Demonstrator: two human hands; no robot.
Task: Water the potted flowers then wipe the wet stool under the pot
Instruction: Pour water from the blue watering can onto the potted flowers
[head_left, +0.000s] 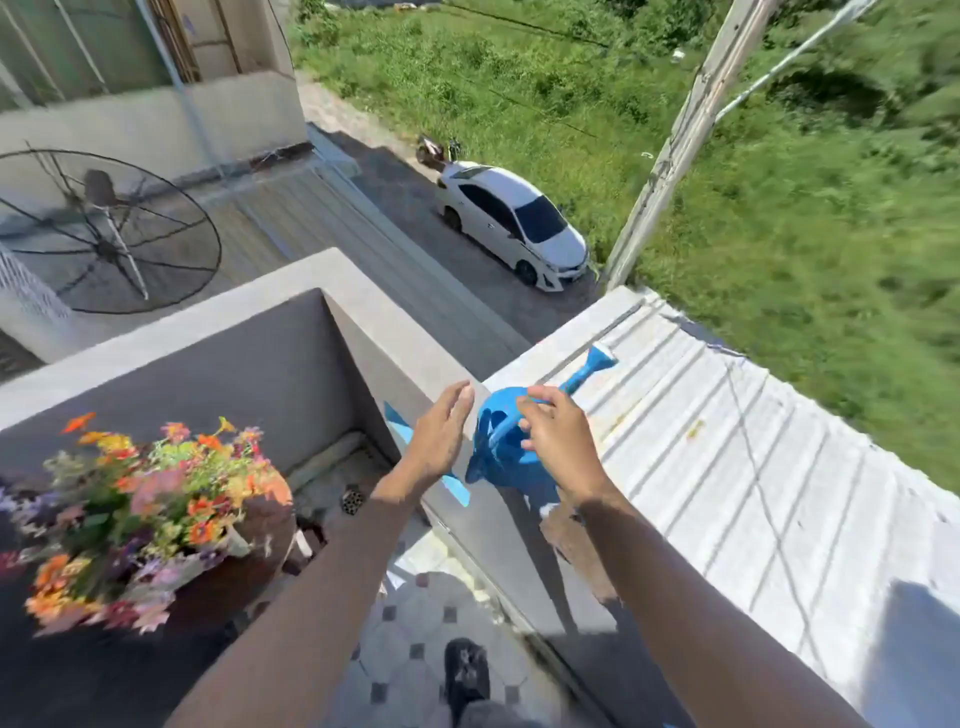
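A blue watering can (511, 449) stands on top of the balcony wall (363, 332), its spout pointing away over the roof. My right hand (558, 436) curls over the can's handle, fingers touching it. My left hand (441, 431) hovers flat and open just left of the can, holding nothing. The potted flowers (150, 514), orange, pink and purple, stand at the lower left on a dark round stool (244, 571), mostly hidden under the blooms. A blue cloth (457, 488) shows on the wall's inner side under my left wrist.
A tiled balcony floor (415, 623) with a drain (352, 501) lies below, my shoe (466, 670) on it. Beyond the wall is a white metal roof (727, 467), a street with a white car (514, 223), grass, and a satellite dish (104, 228) at left.
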